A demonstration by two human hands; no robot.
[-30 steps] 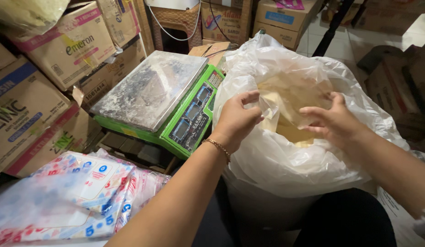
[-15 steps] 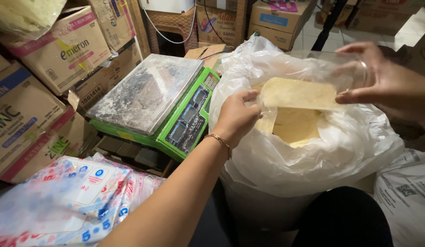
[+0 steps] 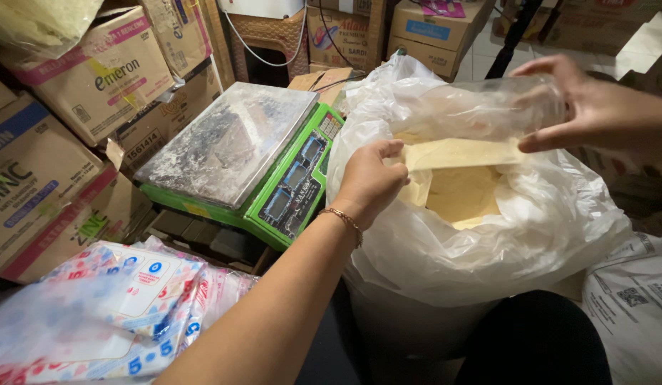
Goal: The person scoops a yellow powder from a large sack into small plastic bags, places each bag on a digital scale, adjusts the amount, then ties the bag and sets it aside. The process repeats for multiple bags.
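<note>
A: Where are the hands, as I see it from here?

B: The left hand (image 3: 370,182) is clenched on the corner of a small clear bag (image 3: 481,117), pinching it at the edge. The right hand (image 3: 595,110) grasps the other side, fingers (image 3: 552,139) spread along the film. The bag hangs between them, right above the open sack (image 3: 481,235).

A: And the powder?

B: The yellow powder (image 3: 463,192) sits in the sack, and some rides in the bag's lower edge, level with my left thumb.

A: How would I do this well?

B: I'd judge it best to keep both grips high on the film, mouth up, and hold the bag over the sack so any spill drops back in. A slack corner could tip powder out.

A: The scale?

B: The green scale (image 3: 274,178) stands just beside the sack on the left, its steel pan dusted white, with cartons (image 3: 81,78) behind and printed packets (image 3: 110,314) in front.
</note>
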